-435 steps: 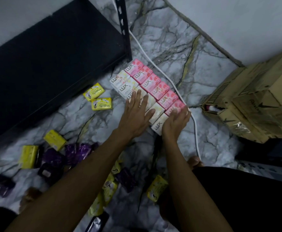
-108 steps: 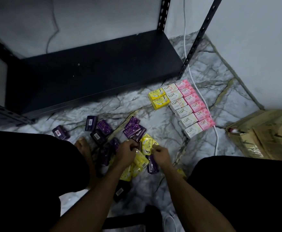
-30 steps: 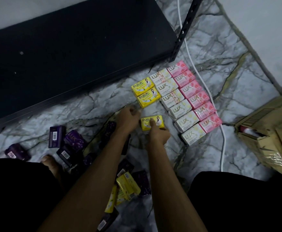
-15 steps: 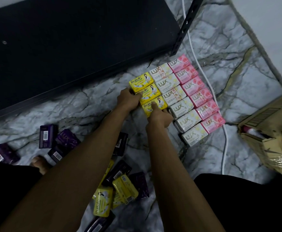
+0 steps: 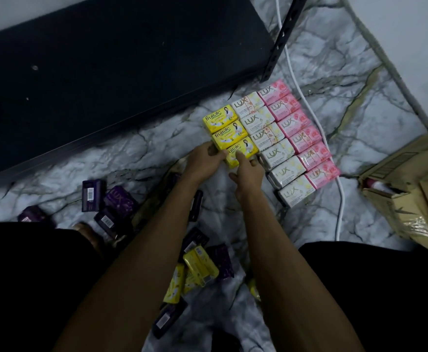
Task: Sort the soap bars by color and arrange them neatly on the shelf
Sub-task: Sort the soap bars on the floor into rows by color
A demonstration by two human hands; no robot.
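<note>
Soap bars are being sorted on the floor beside the shelf (image 5: 121, 72); the third yellow bar (image 5: 241, 152) is being grasped by left hand (image 5: 204, 163) and right hand (image 5: 248, 171). Scattered yellow bars (image 5: 197, 270) are judged next.

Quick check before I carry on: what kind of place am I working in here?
Probably a storeroom or stock corner: a bare black metal shelf on a marble-patterned floor, a taped cardboard box, and packaged soap bars sorted in rows.
</note>
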